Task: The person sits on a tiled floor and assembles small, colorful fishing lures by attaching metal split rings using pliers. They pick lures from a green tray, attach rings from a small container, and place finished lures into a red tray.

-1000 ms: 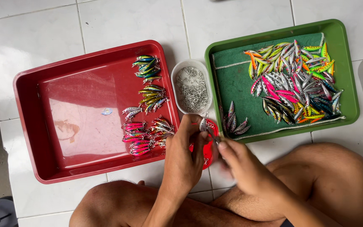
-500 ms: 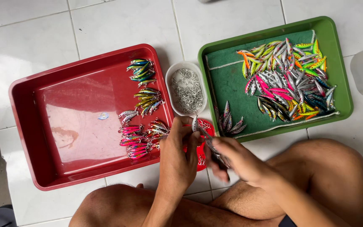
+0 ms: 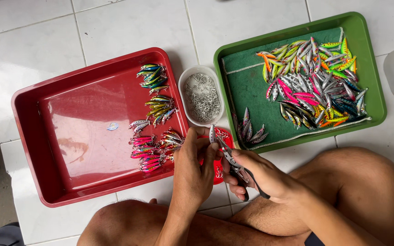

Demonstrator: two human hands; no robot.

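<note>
White floor tiles lie under you; your left hand pinches a small silver lure above the red lid, your right hand grips pliers against it, between red tray and green tray.

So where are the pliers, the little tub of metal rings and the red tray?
pliers (image 3: 233, 165), head view, on the metal jaws
tub of metal rings (image 3: 184, 86), head view, on its rim
red tray (image 3: 23, 93), head view, on its rim
</note>
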